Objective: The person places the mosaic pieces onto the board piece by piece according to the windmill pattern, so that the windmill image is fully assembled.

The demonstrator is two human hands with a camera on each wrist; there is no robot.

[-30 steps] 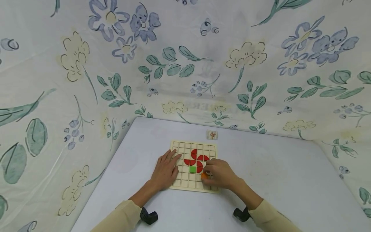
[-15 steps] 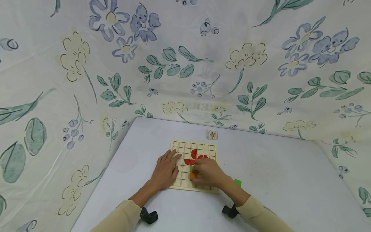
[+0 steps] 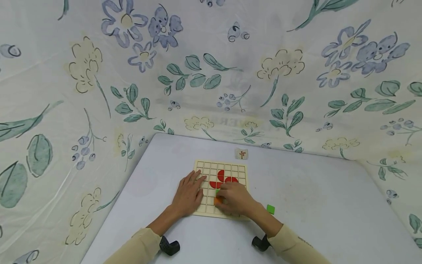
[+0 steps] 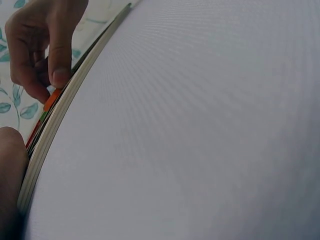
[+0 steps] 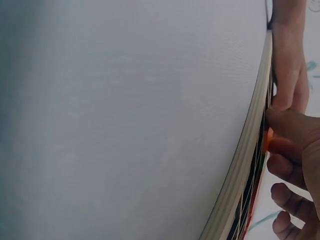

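Observation:
A wooden grid board lies on the white table, with red quarter-round pieces set in several of its cells. Under the fingers of my right hand a green square shows in part. Between thumb and fingertips that hand pinches an orange piece, down at the board's surface just in front of the green square; the left wrist view shows the orange piece at the thumb tip. My left hand rests flat on the board's left side, fingers straight. The right hand hides the board's lower right cells.
A small picture card with a red pinwheel design lies behind the board. One loose green square is right of the right forearm. Black wrist devices hang under both cuffs. A floral cloth stands behind the table.
My right hand has moved left across the board with the orange piece, to the front of the green square. The loose green square beside the forearm has come into view. My left hand stays put.

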